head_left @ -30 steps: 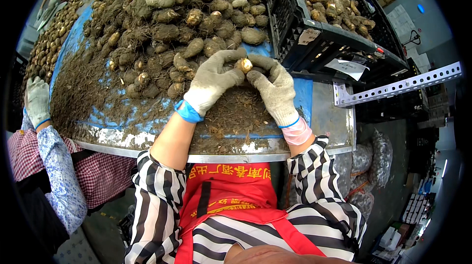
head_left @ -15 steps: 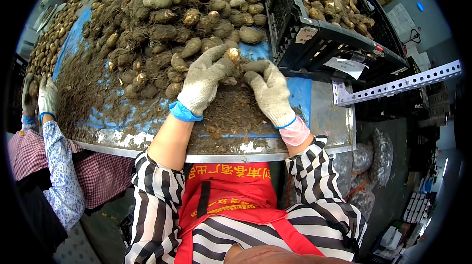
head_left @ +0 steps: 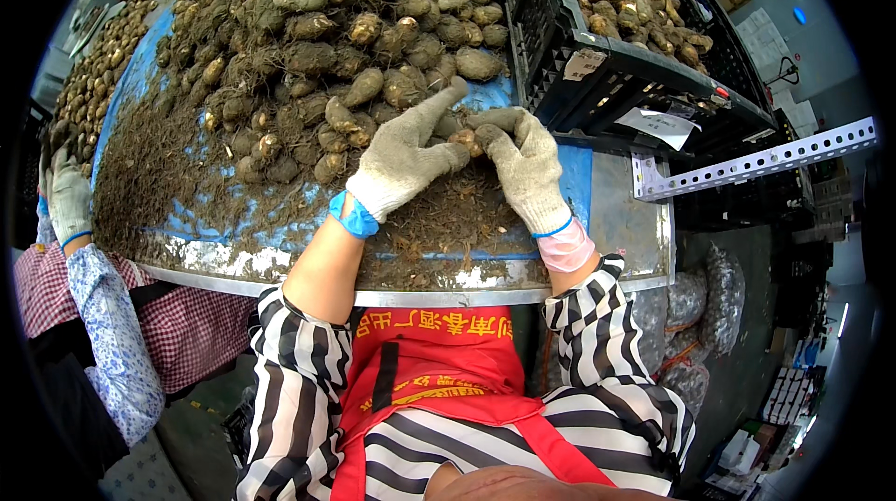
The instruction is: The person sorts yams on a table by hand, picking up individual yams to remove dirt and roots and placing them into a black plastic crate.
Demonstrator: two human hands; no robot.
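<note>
A small brown taro root (head_left: 466, 140) with a pale cut-looking end is pinched in my gloved right hand (head_left: 525, 165). Close beside it, my gloved left hand (head_left: 406, 154) is open, thumb and forefinger spread wide. Its thumb tip lies by the root; whether they touch I cannot tell. Both white work gloves are dirty at the fingers. Beyond my hands rises a large heap of hairy, soil-covered taro roots (head_left: 308, 58). Under my hands, loose root fibres and dirt (head_left: 439, 221) cover the worktop.
Black plastic crates (head_left: 644, 81) with more taro stand at the right, beside a perforated metal bar (head_left: 765, 160). Blue sheeting (head_left: 571, 188) lies on the metal-edged table (head_left: 448, 299). At the left, a co-worker's gloved hand (head_left: 70, 193) is over the table. Filled clear bags (head_left: 719, 300) sit on the floor.
My left hand has opened, its forefinger now stretched away from the thumb. The taro root has come lower and toward my right hand. The co-worker's hands have shifted left.
</note>
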